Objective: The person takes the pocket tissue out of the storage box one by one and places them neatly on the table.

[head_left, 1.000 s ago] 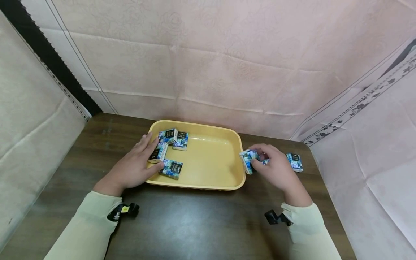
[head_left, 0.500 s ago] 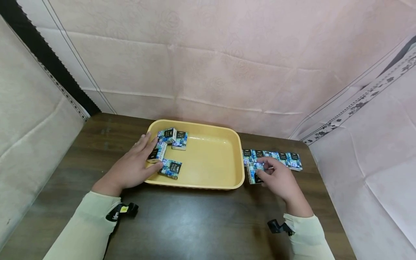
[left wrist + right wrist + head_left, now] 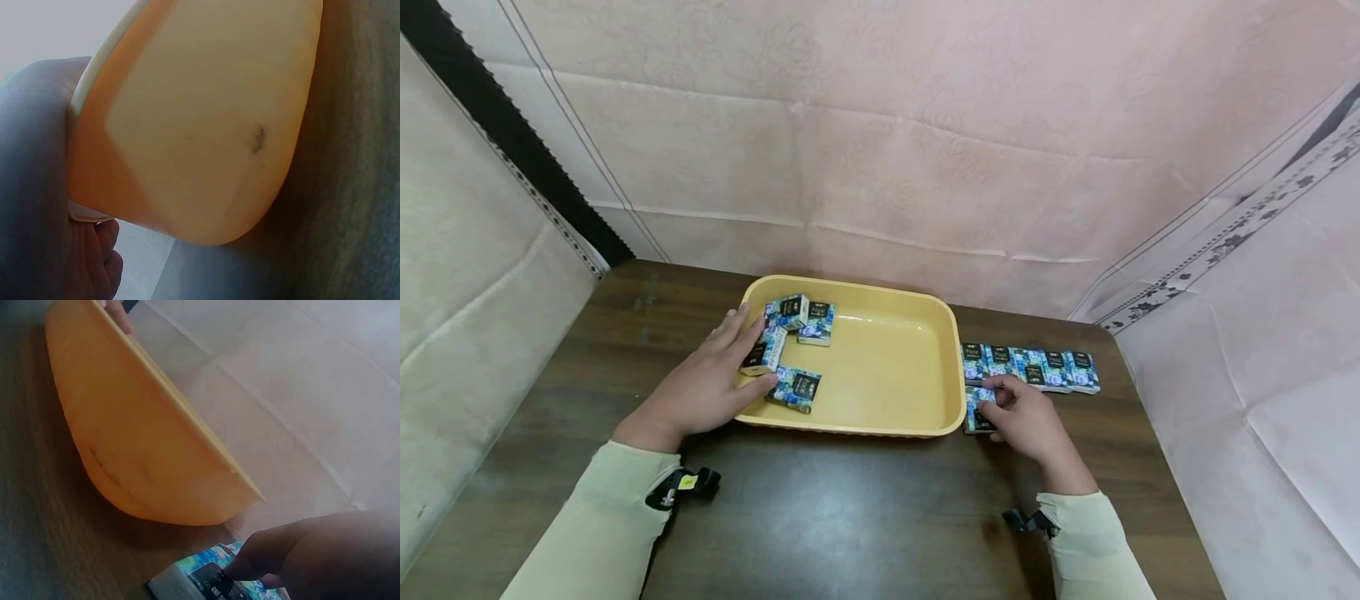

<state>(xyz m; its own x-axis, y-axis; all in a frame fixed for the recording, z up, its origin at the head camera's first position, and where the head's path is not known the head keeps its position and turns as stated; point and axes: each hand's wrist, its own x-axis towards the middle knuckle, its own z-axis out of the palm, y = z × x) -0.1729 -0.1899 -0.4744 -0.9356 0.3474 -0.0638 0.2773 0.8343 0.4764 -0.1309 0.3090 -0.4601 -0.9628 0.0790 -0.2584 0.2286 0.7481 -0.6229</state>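
Observation:
A small blue floral box with a black label (image 3: pixel 978 411) lies on the table by the tray's right end. My right hand (image 3: pixel 1030 421) pinches it between thumb and fingers; the right wrist view shows the thumb over the box (image 3: pixel 215 575). Just behind it runs a row of several like boxes (image 3: pixel 1033 368). My left hand (image 3: pixel 707 383) rests with extended fingers over the left rim of the yellow plastic tray (image 3: pixel 880 432). Its thumb lies by a box (image 3: pixel 795 389) inside the tray. In the left wrist view the tray's outer wall (image 3: pixel 212 125) covers most of that hand.
Three more boxes sit at the tray's left end, among them an upper one (image 3: pixel 816 323). The dark wooden table (image 3: pixel 842 517) meets pale cloth walls (image 3: pixel 880 167) at the back and on both sides.
My right hand has brought its box from above the row's left end down toward the table's front, placing it before the row's leftmost box. My left hand has stayed on the tray.

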